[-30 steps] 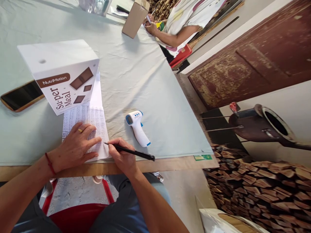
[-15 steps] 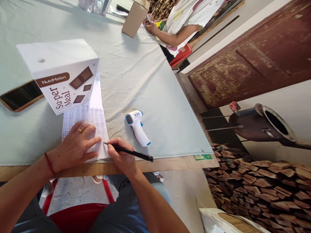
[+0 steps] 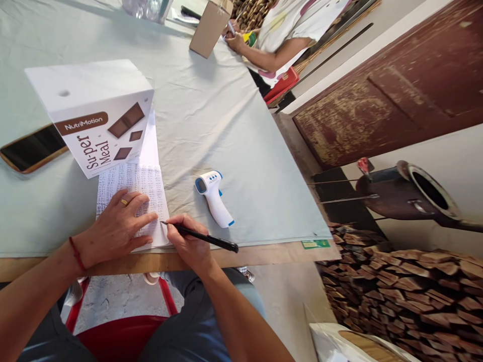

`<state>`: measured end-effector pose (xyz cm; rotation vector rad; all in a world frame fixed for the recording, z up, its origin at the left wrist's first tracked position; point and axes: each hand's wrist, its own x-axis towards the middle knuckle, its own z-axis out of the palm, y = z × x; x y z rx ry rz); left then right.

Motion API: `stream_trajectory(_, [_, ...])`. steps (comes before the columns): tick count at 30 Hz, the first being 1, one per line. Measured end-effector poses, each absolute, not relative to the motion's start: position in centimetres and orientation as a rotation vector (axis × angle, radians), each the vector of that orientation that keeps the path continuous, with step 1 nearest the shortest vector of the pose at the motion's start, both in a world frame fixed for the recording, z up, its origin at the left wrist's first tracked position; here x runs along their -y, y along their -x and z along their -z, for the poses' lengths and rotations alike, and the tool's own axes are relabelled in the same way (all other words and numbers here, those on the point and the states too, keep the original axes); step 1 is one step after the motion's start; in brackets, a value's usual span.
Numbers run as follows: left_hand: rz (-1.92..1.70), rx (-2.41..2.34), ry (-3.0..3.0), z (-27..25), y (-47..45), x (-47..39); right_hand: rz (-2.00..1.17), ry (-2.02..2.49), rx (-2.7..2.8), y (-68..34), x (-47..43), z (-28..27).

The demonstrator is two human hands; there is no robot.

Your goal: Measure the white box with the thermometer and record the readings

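My left hand lies flat with its fingers spread on a sheet of paper covered in rows of small handwriting. Pinched in my right hand is a black pen, its tip at the paper's right side, close to my left fingers. A white box printed "NutriMotion Su-per Meal" stands over the far part of the paper and hides some of it. To the right of the paper, a white and blue infrared thermometer rests on the cloth.
A phone lies left of the white box. Farther back on the tablecloth stands a brown cardboard box, beside another person's hands. Stacked firewood and a dark metal stove-like vessel are off the table's right edge.
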<state>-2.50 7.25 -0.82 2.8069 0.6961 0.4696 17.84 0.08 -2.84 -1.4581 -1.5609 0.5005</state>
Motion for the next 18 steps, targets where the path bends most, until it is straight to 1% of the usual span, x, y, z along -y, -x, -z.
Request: stream_trajectory(18, [-0.466, -0.703, -2.816, 0.79, 2.53, -7.29, -0.532, 1.493, 1.554, -17.82, -0.04, 2.66])
